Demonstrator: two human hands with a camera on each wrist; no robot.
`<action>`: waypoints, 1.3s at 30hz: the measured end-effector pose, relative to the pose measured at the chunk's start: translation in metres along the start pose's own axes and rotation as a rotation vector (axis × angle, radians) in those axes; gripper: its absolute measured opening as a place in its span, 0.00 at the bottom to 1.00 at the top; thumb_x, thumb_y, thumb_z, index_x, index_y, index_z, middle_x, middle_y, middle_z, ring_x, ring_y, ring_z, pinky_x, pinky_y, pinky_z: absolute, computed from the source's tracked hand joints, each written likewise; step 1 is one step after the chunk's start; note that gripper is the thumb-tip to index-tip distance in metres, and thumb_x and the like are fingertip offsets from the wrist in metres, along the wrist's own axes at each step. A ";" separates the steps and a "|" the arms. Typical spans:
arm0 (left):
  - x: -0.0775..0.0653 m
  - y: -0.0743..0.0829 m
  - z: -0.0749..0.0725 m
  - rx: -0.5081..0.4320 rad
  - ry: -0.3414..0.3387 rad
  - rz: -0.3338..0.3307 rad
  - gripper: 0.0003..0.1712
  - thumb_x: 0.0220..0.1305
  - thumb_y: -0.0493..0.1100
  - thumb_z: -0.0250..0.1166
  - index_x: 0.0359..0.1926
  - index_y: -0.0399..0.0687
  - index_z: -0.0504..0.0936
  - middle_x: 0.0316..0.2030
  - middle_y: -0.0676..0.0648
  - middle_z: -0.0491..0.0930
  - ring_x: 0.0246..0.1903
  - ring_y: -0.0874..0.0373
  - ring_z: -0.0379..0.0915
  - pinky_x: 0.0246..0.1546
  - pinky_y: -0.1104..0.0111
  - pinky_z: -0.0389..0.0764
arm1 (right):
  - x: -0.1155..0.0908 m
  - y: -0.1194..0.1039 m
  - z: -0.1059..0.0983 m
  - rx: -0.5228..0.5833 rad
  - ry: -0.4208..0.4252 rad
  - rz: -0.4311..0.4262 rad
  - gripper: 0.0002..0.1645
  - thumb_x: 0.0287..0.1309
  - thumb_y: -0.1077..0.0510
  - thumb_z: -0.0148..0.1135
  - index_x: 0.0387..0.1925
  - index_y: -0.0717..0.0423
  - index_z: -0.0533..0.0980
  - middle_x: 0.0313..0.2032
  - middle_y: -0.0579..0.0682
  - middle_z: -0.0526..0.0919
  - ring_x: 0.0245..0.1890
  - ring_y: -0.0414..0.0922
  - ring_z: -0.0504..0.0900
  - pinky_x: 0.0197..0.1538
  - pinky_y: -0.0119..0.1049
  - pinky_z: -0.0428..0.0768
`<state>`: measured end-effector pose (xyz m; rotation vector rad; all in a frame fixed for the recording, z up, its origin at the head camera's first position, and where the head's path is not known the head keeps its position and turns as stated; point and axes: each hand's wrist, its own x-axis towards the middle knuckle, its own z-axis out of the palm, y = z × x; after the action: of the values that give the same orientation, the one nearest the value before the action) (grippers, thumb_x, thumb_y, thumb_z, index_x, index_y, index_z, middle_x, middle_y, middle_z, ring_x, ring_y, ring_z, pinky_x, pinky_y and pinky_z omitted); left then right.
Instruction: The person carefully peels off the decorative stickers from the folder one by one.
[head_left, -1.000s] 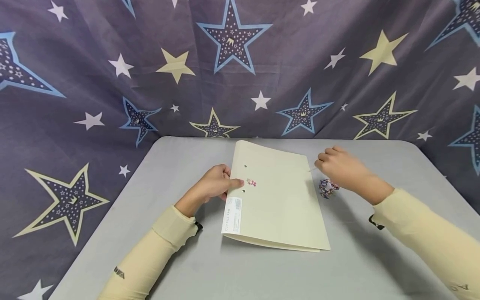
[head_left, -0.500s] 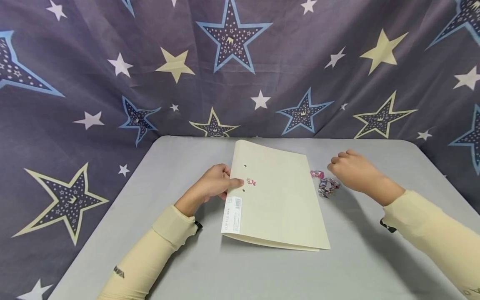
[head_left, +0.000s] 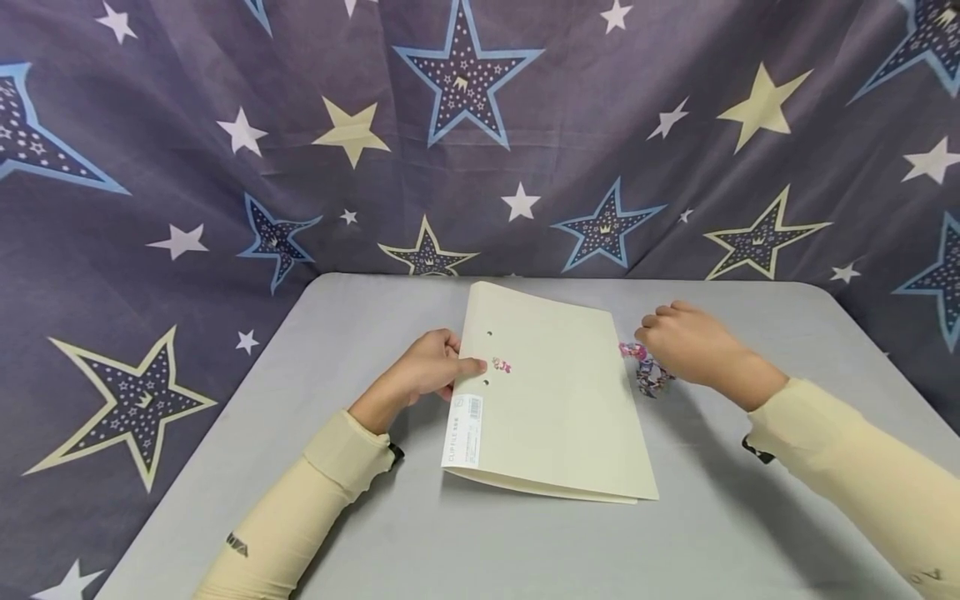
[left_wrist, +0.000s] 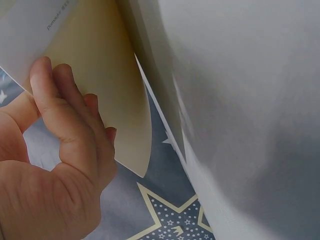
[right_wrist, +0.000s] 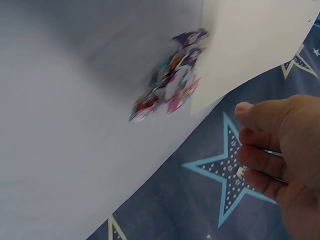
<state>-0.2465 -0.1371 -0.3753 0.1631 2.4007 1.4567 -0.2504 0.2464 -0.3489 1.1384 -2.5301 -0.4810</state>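
A cream clip file (head_left: 558, 400) lies closed on the table, its spine edge on the left. My left hand (head_left: 420, 371) grips that edge, thumb on the cover and fingers underneath; the left wrist view shows the fingers (left_wrist: 70, 120) behind the lifted cover. Beside the thumb, a small pink character sticker (head_left: 504, 367) sits on the cover. Past the file's right edge is a loose heap of colourful cut-out stickers (head_left: 652, 378), with a pink one (head_left: 632, 350) nearest the file. Above them hovers my right hand (head_left: 690, 342), fingers (right_wrist: 260, 157) loosely curled, nothing visible between thumb and fingertips.
A grey-covered table (head_left: 540, 546) carries the file and stickers. Behind it hangs a dark star-patterned cloth (head_left: 480, 192). On the cover are a white label (head_left: 464, 430) and two small holes. Dark bands show at both cuffs.
A second ago my right hand held a small piece near the file's edge. It drew away right, leaving the pink sticker in view, then came back left. My left hand stayed put.
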 end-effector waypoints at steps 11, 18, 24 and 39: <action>-0.001 0.000 -0.001 -0.006 -0.003 -0.002 0.20 0.64 0.44 0.73 0.43 0.37 0.72 0.27 0.42 0.80 0.24 0.51 0.82 0.21 0.64 0.82 | 0.032 -0.023 -0.005 0.129 0.023 -0.010 0.08 0.61 0.64 0.70 0.26 0.57 0.79 0.25 0.48 0.77 0.30 0.51 0.79 0.39 0.46 0.78; -0.001 0.000 -0.001 -0.004 0.000 0.006 0.20 0.64 0.44 0.72 0.43 0.36 0.72 0.28 0.42 0.79 0.24 0.51 0.82 0.21 0.64 0.83 | 0.055 -0.037 -0.009 0.150 0.069 -0.032 0.07 0.62 0.64 0.69 0.28 0.58 0.81 0.26 0.49 0.79 0.32 0.51 0.79 0.38 0.45 0.76; -0.001 0.001 -0.002 -0.002 0.008 -0.001 0.20 0.64 0.44 0.72 0.43 0.36 0.72 0.26 0.44 0.77 0.23 0.52 0.81 0.21 0.64 0.82 | 0.075 -0.048 -0.011 0.218 0.098 -0.045 0.06 0.62 0.63 0.70 0.29 0.57 0.81 0.27 0.48 0.79 0.33 0.50 0.80 0.40 0.45 0.77; -0.004 0.004 -0.009 0.000 0.022 -0.005 0.21 0.63 0.44 0.72 0.46 0.35 0.72 0.30 0.42 0.81 0.22 0.54 0.81 0.20 0.65 0.82 | 0.121 -0.079 -0.020 0.334 0.090 -0.088 0.03 0.64 0.60 0.70 0.33 0.55 0.84 0.30 0.47 0.82 0.34 0.48 0.81 0.43 0.45 0.79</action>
<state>-0.2458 -0.1434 -0.3668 0.1412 2.4171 1.4632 -0.2664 0.1009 -0.3465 1.3568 -2.5510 -0.0232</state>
